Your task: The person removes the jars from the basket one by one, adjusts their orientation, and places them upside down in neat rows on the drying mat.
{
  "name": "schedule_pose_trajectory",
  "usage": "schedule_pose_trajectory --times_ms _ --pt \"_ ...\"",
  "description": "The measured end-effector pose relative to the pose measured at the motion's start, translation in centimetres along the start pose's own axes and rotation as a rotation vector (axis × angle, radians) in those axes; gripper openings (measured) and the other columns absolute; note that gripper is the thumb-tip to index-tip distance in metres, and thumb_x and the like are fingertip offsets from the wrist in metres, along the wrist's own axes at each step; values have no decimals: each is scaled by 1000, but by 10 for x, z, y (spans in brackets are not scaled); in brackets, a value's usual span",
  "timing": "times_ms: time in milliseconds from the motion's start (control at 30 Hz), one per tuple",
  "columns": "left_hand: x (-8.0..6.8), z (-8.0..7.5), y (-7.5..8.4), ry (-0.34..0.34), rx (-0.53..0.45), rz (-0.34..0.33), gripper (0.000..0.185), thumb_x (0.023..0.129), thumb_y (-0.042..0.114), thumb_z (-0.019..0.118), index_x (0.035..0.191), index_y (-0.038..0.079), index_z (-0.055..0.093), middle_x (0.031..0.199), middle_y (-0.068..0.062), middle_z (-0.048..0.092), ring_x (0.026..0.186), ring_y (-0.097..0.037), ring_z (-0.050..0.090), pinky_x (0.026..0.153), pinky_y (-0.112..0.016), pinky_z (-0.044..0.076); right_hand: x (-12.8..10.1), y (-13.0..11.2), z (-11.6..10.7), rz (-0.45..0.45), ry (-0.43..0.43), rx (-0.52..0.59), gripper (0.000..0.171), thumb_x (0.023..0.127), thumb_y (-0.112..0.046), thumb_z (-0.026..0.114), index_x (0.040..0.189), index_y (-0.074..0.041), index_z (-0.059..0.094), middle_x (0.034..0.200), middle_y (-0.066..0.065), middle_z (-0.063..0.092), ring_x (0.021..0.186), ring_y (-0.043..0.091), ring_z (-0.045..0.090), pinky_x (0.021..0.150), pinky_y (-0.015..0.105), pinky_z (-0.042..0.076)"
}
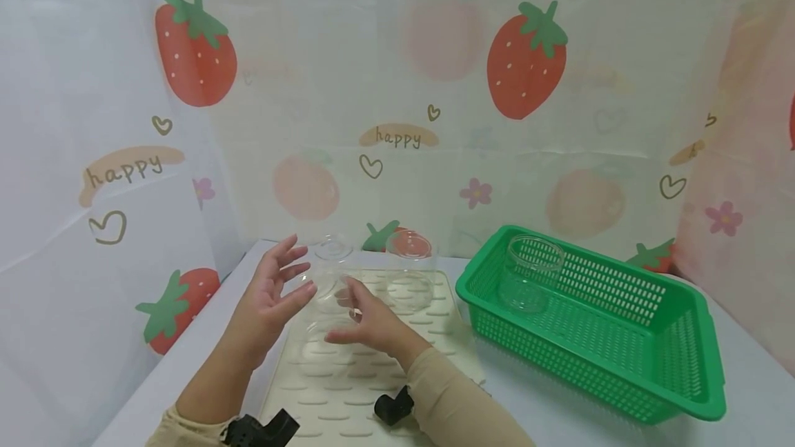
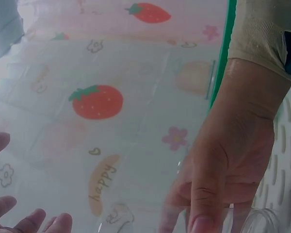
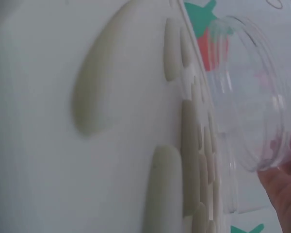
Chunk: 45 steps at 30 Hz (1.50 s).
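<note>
So the right hand (image 1: 375, 323) was right up against a clear jar (image 3: 252, 92) above the bumpy mat (image 1: 344, 402), fingers and thumb spread apart and a bit bent. The wrist view had its fingers at the side of the jar, but honestly I couldn't tell if it had a proper grip. The left hand (image 1: 273, 288) was just across from it, wide open, fingers fanned, nothing in it that I could see. Two more jars stood on the far part of the mat, a back left jar (image 1: 333, 248) and a back right jar (image 1: 410, 271). Over on the right, a green basket (image 1: 559, 357) sat on the white table (image 1: 515, 371) with another upright jar (image 1: 528, 278) inside, near its left end.
</note>
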<state>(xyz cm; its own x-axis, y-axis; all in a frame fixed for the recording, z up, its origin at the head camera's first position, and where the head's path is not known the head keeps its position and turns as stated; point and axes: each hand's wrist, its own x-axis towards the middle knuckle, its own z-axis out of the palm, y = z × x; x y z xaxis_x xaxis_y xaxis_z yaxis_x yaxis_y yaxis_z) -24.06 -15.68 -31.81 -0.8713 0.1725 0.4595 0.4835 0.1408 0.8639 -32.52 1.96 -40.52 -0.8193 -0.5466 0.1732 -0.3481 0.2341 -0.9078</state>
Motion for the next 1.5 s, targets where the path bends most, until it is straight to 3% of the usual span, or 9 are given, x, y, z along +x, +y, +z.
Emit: schedule_pose_trajectory --times_ms 167,467,700,933,1267,1500 --pt "0 0 0 5 6 2 65 90 9 54 144 15 18 140 -8 28 127 -28 32 87 -14 42 0 3 2 5 -93 36 90 74 -18 77 143 -23 21 135 2 41 127 13 38 105 36 32" --pt "-1 2 3 3 -9 -11 64 91 8 53 144 14 19 140 -9 29 127 -29 32 86 -13 42 0 5 0 38 -165 48 81 74 -12 77 137 -16 27 142 5 37 130 12 35 107 35 30" --pt "-1 3 3 4 4 -6 64 91 8 53 144 14 19 140 -9 29 127 -29 32 86 -12 41 -3 7 -5 46 -192 29 82 70 -12 80 135 -21 32 140 -6 36 130 15 35 104 32 33" --pt "-1 3 0 0 7 -18 65 91 9 54 144 15 18 141 -9 29 127 -27 32 87 -14 42 -5 9 -7 31 -214 95 83 69 -7 79 136 -21 32 143 2 34 131 15 34 105 32 32" --pt "-2 2 2 -4 18 -22 64 91 10 53 144 15 18 140 -7 29 127 -27 32 88 -13 41 -8 6 -8 69 -228 123 89 72 -8 77 143 -18 24 145 -1 31 133 15 28 107 33 29" --pt "-5 2 5 -3 22 -29 65 91 10 54 144 15 17 141 -10 28 128 -28 31 87 -13 41 -10 2 -16 20 -264 157 79 74 -3 74 139 -20 31 141 -2 36 133 15 29 108 32 27"
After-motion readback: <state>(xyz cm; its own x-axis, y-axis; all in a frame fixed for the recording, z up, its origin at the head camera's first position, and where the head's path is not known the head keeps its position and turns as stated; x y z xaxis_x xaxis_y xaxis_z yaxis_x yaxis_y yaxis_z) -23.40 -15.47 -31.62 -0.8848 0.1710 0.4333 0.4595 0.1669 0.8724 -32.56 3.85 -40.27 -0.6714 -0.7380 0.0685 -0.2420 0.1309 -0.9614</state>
